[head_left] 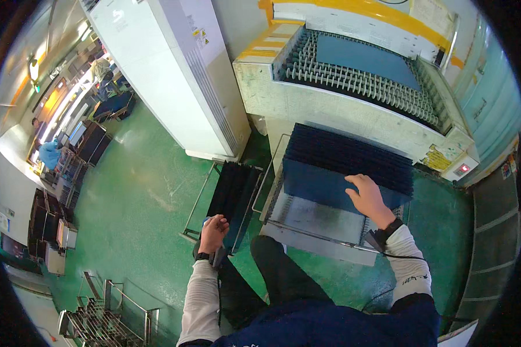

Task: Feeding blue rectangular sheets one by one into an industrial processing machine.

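My right hand [366, 199] is over the front panel of a rack of dark blue flat panels [347, 153], its thumb and fingers apart. I cannot tell whether it touches the front panel. The rack's wire frame [307, 230] shows in front of the panels, with a pale tray bottom inside it. My left hand [213, 232] is closed beside a narrower rack of dark panels [233, 194]. A bit of blue shows by its fingers, but what it grips, if anything, is hidden. Each wrist wears a dark band.
Behind the racks stands a roller conveyor [353, 81] carrying one blue-grey panel [364, 56]. A tall white cabinet [173, 69] stands to its left. Several empty metal racks [107, 315] sit on the green floor at lower left. People work at benches far left.
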The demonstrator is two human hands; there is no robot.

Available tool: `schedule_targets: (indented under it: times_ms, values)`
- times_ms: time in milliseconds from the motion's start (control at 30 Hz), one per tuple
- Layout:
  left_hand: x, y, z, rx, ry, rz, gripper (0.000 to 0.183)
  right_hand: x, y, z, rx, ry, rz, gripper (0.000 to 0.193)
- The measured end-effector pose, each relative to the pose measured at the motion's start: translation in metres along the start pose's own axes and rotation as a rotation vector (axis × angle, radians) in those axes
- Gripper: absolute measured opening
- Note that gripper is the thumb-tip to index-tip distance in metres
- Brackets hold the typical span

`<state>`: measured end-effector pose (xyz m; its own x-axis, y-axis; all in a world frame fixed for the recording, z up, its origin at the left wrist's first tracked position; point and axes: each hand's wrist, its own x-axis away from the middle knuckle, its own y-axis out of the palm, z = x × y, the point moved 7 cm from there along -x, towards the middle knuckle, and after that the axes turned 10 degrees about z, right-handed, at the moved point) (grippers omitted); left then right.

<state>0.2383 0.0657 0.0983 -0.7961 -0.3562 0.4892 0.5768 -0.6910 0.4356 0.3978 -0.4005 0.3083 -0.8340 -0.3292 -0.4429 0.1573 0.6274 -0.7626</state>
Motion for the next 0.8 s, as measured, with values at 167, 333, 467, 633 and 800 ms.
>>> schedule_targets:
  times_ms: [167,333,467,633,800]
  values:
    - [0.009,-0.008,0.006,0.080,-0.048,0.073,0.013,0.000,-0.002,-0.017,0.138,-0.098,0.115,0.035]
    - [0.007,-0.013,0.012,0.060,0.019,0.080,0.013,-0.001,0.013,-0.017,0.219,-0.086,0.056,0.035]
    - [0.007,-0.007,0.013,0.115,0.001,0.053,0.013,-0.002,0.016,-0.016,0.226,-0.082,0.069,0.032]
    - [0.004,-0.009,0.012,0.196,0.004,-0.025,0.012,-0.016,0.032,-0.015,0.349,-0.059,0.022,0.024]
    - [0.005,-0.013,0.010,0.176,0.012,-0.001,0.013,-0.003,0.062,0.010,0.345,0.011,-0.074,0.020]
